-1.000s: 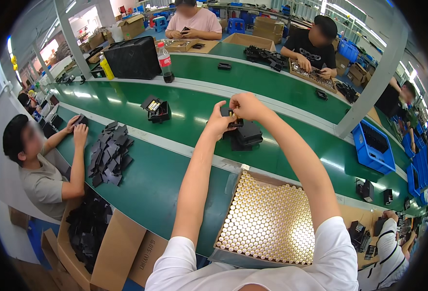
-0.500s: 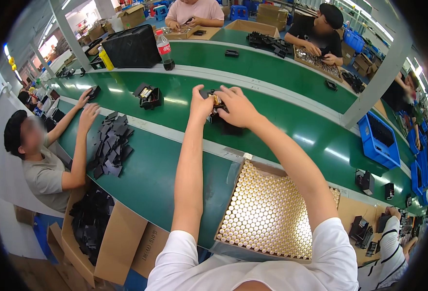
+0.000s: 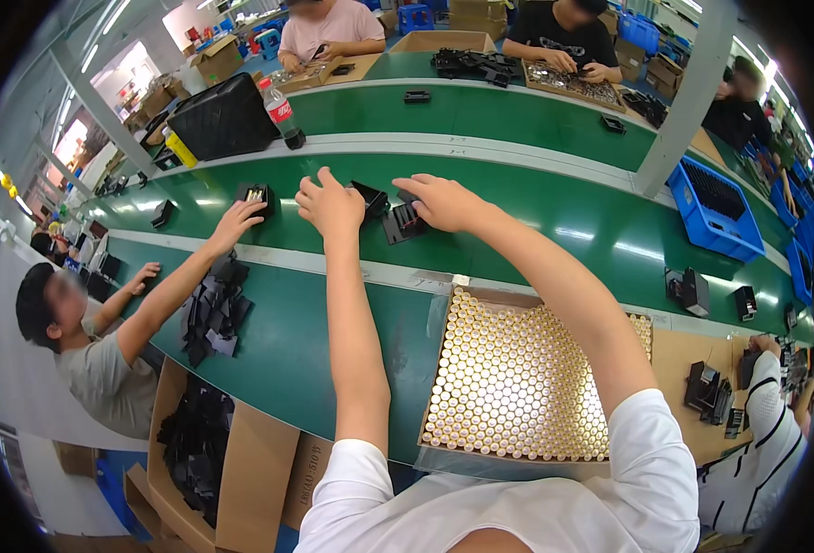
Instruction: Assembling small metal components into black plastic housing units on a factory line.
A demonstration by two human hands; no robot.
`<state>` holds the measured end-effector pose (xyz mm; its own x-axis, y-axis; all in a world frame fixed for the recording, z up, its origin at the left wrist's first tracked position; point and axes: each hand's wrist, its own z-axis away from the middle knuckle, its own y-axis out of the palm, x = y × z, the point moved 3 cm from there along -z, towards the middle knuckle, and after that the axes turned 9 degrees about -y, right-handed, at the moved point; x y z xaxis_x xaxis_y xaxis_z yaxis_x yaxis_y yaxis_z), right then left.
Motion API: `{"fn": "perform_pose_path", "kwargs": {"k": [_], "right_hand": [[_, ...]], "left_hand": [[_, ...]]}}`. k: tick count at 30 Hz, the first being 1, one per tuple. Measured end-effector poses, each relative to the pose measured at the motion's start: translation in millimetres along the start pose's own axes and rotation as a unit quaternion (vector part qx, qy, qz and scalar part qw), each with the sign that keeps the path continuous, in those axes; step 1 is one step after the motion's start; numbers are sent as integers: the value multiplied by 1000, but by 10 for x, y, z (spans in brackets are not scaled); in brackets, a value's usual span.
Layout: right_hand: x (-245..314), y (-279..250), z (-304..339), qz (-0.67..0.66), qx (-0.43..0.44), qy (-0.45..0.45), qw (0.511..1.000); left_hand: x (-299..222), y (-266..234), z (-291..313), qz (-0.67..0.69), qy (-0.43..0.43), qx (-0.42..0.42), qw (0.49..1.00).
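Observation:
My left hand hovers over the green belt with its fingers spread, holding nothing. Just right of its fingertips is a small black box. My right hand has its fingers closed on the edge of a black plastic case, which stands open on the belt; its inside is partly hidden by the fingers. By my right forearm lies a shallow cardboard tray packed with upright battery cells.
On the left, a co-worker's hand touches a black case with batteries. Nearby lie a pile of black flat pieces and a carton. A cola bottle stands beyond the belt; a blue crate is at right.
My hands have drawn apart; the left has let go and moved left. The cells between them are out of sight. The left co-worker has reached to the case with batteries. The view has shifted.

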<state>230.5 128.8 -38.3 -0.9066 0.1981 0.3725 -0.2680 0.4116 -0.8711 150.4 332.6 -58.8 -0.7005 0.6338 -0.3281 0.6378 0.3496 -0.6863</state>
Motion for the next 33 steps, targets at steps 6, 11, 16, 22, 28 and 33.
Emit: {"fn": "perform_pose_path", "kwargs": {"k": [6, 11, 16, 22, 28, 33], "right_hand": [[-387, -60, 44, -9, -22, -5, 1000], [-818, -37, 185, -95, -193, -33, 976], [-843, -38, 228, -194, -205, 158, 946], [-827, -179, 494, -261, -118, 343, 895], [11, -677, 801, -43, -81, 119, 989], [606, -914, 1544, -130, 86, 0, 988]], "left_hand": [[-227, -253, -60, 15, 142, 318, 937], [-403, -205, 192, 131, 154, 568, 798], [-410, 106, 435, 100, 178, 443, 873], [-522, 7, 306, 162, 243, 412, 863], [-656, -251, 229, 193, 223, 388, 873], [-893, -237, 329, 255, 152, 403, 866]]}}
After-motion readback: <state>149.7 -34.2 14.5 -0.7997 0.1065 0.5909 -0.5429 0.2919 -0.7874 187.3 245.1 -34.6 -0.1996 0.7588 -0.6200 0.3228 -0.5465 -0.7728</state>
